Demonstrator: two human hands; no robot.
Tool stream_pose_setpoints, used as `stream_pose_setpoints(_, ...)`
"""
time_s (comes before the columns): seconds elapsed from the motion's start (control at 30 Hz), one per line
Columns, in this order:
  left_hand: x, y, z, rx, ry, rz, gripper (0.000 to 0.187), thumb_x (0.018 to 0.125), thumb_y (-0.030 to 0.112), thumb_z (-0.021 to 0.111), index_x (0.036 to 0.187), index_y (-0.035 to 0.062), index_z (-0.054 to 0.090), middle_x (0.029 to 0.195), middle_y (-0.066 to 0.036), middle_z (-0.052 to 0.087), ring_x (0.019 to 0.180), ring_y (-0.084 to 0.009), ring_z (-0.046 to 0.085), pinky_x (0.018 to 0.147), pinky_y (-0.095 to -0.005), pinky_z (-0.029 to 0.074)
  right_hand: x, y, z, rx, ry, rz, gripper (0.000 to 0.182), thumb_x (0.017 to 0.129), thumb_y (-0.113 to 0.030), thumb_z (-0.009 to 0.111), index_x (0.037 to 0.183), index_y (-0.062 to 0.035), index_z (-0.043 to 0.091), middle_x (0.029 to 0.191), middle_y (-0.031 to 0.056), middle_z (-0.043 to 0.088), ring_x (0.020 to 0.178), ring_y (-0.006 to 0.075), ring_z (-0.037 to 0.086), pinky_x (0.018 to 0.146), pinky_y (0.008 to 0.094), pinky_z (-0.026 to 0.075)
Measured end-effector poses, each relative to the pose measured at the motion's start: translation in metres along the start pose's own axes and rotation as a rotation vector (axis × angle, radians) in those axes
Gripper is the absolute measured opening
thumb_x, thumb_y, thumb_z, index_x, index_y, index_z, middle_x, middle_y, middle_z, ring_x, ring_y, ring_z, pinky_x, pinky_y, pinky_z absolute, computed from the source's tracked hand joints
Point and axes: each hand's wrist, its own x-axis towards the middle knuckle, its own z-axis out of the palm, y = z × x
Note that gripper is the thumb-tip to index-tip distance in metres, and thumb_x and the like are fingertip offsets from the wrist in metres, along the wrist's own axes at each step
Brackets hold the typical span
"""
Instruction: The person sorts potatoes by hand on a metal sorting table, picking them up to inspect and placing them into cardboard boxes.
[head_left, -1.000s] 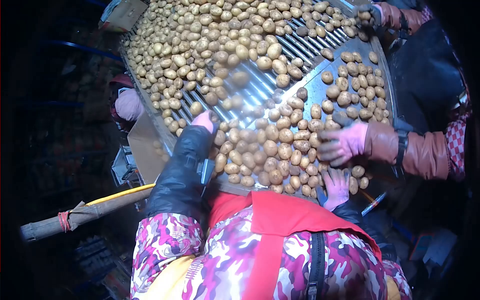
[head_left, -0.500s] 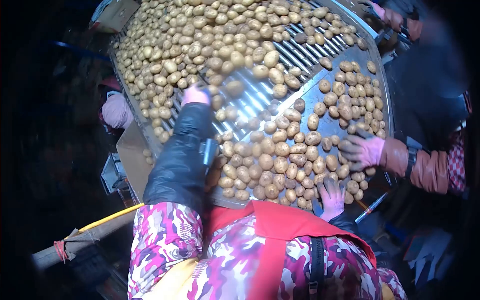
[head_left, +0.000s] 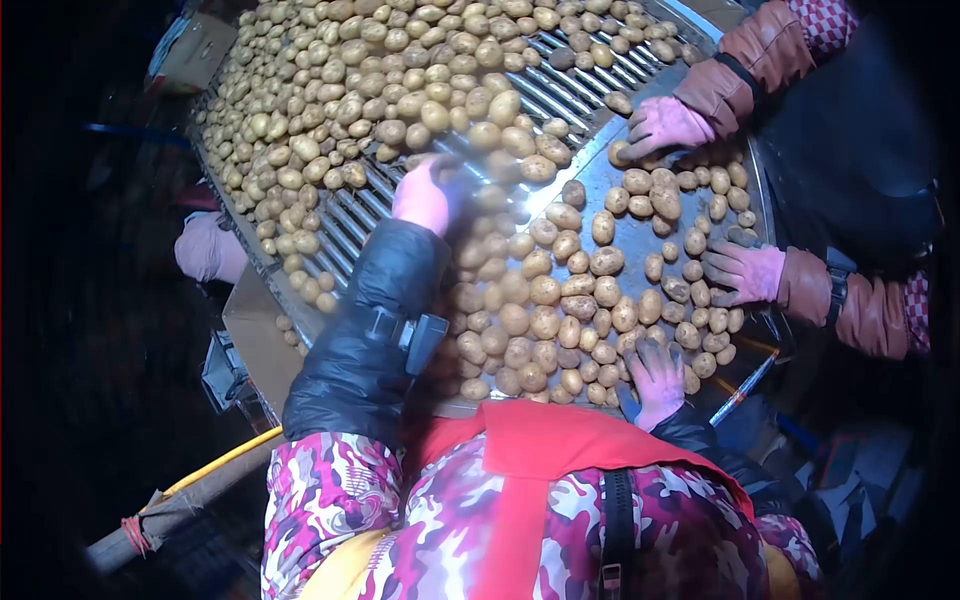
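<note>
My left hand (head_left: pixel 424 197), in a pink glove, reaches over the metal bars (head_left: pixel 362 215). Its fingers are blurred and partly turned away, beside loose potatoes (head_left: pixel 485 135), so I cannot see whether they hold one. My right hand (head_left: pixel 657 383), in a pink glove with dirty grey fingers, lies with fingers spread against the near edge of a group of potatoes (head_left: pixel 575 308) on the smooth metal plate (head_left: pixel 590 180). No potato is gripped in it.
A co-worker's two gloved hands (head_left: pixel 668 127) (head_left: pixel 745 271) touch potatoes on the right side. A large heap of potatoes (head_left: pixel 330 90) covers the far left. Cardboard boxes (head_left: pixel 200 52) (head_left: pixel 258 335) stand along the left edge. Another person's covered head (head_left: pixel 210 247) shows at left.
My left hand has swept right across the bars, where more bare metal shows and potatoes have shifted right. A second co-worker hand has come in over the plate. My right hand stays at the near edge.
</note>
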Motion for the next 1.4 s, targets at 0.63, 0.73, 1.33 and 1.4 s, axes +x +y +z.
stream_pose_setpoints(0.63,-0.147,0.008,-0.037,-1.334,-0.369,-0.274,0.048,0.102,0.039,0.060,0.137,0.0060,0.059,0.111,-0.008,0.071,0.078,-0.0151,0.068,0.062,-0.0273,0.055,-0.010,0.015,0.027,-0.056,0.117,-0.044,0.063,0.083,-0.042,0.070,0.138,-0.0129,0.058,0.145,0.0173,0.051,0.137,0.0404,0.045,0.115,0.0655,0.026)
stream_pose_setpoints(0.73,-0.212,-0.040,-0.042,-1.438,-0.261,-0.249,0.046,0.103,0.040,0.058,0.136,0.0074,0.059,0.108,-0.007,0.070,0.075,-0.0145,0.066,0.059,-0.0260,0.054,-0.010,0.024,0.042,-0.070,0.130,-0.086,0.065,0.085,-0.040,0.068,0.142,-0.0122,0.055,0.150,0.0178,0.047,0.142,0.0403,0.040,0.114,0.0671,0.024)
stream_pose_setpoints(1.33,-0.388,-0.239,-0.180,-1.602,0.814,-0.276,0.020,0.101,0.033,0.056,0.092,0.0165,0.064,0.088,-0.004,0.069,0.053,-0.0119,0.048,0.057,-0.0275,0.055,-0.002,0.064,0.069,-0.208,0.216,-0.194,0.069,0.086,-0.041,0.070,0.149,-0.0174,0.051,0.154,0.0159,0.045,0.147,0.0385,0.036,0.118,0.0621,0.025)
stream_pose_setpoints(1.4,-0.401,-0.280,-0.167,-1.637,0.720,-0.139,0.023,0.095,0.040,0.070,0.104,0.0191,0.068,0.089,-0.006,0.070,0.080,-0.0138,0.064,0.063,-0.0261,0.054,-0.002,0.068,0.069,-0.213,0.228,-0.206,0.068,0.087,-0.040,0.070,0.148,-0.0171,0.052,0.154,0.0161,0.045,0.146,0.0386,0.037,0.118,0.0616,0.025)
